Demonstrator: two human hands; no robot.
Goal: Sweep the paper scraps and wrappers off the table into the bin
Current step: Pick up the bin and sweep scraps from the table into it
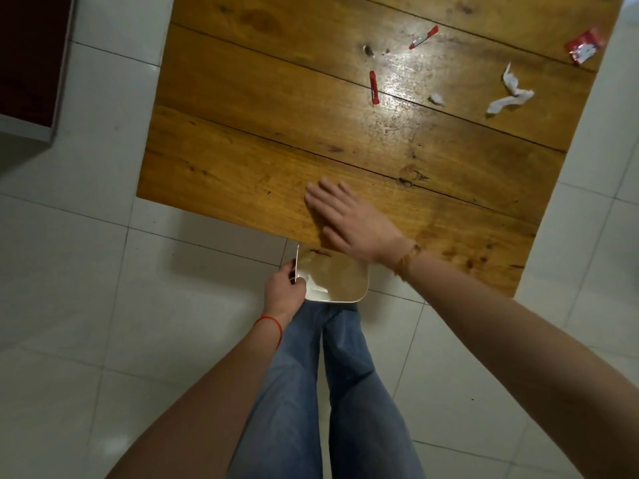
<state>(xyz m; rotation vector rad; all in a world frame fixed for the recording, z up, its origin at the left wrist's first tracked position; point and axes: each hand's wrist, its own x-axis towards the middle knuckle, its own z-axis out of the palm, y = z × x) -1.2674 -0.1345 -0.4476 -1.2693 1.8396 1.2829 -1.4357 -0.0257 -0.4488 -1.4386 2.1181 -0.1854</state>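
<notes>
1. Bin [342, 292] sits tucked just under the near edge of the table [242, 160], its rim pinched at the left side by the left hand [284, 290], fingers closed around that rim.
2. Right hand [345, 216] lies flat on the wood just above the bin, palm down and fingers spread, gripping nothing.
3. Inside the bin, just right of the left hand's grip, a pale piece shows against the wall; it looks like paper already in, so by my reading some litter has gone in.
4. Left to clear, all well beyond the flat right hand toward the far side of the table:
   - a red wrapper strip [373, 87], the nearest of the litter;
   - a red-and-white wrapper piece [423, 37] further out;
   - a small white scrap [436, 99];
   - a long crumpled white paper strip [511, 95];
   - a red wrapper [585, 46] at the far right edge, furthest from either hand.
5. Two small dark bits [369, 50] near the glare patch are too small to tell apart from marks in the wood.
6. Judgement: the task is early to midway. The wood around the right hand looks clean, but the bulk of the visible litter is untouched and well apart from the bin.
</notes>
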